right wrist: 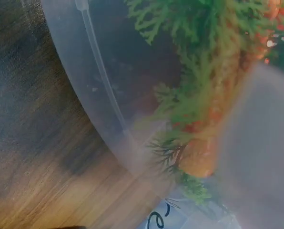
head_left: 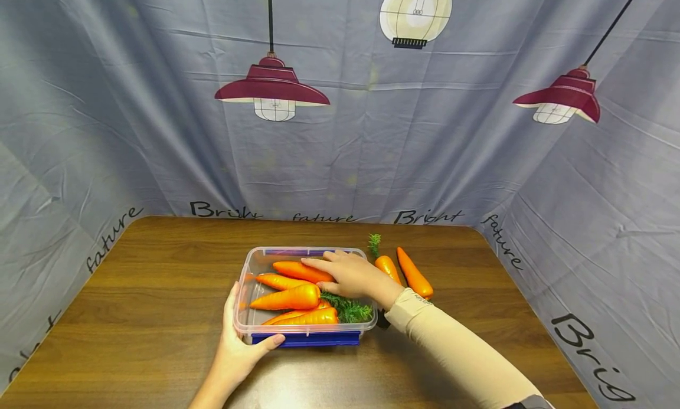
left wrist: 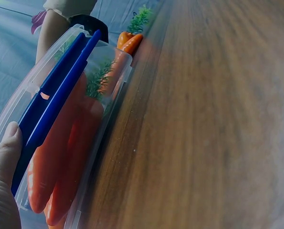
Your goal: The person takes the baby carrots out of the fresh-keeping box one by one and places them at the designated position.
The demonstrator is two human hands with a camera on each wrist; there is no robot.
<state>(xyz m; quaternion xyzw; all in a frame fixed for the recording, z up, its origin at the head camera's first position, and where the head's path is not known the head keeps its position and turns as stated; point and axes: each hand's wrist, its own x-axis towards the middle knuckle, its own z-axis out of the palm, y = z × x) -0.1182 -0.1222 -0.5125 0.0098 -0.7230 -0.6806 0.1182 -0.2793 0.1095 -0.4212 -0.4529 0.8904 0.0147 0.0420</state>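
Note:
A clear plastic box [head_left: 245, 327] with blue clips stands on the table, and several orange carrots [head_left: 284, 298] with green leafy tops lie inside. My left hand [head_left: 237, 351] holds its front left corner, the thumb on the front by the blue clip [left wrist: 61, 98]. Over the back right of the box is my right hand [head_left: 353, 274], its thumb and fingers on either side of the rearmost carrot's [head_left: 297, 271] thick end. The palm hides that carrot's top. Blurred green leaves [right wrist: 194, 90] fill much of the right wrist view.
Two more carrots lie on the wooden table [head_left: 133, 314] to the right of the box: one with a green top [head_left: 386, 267], and another [head_left: 413, 273] beside it. A grey printed curtain [head_left: 340, 161] hangs behind the table and along both sides.

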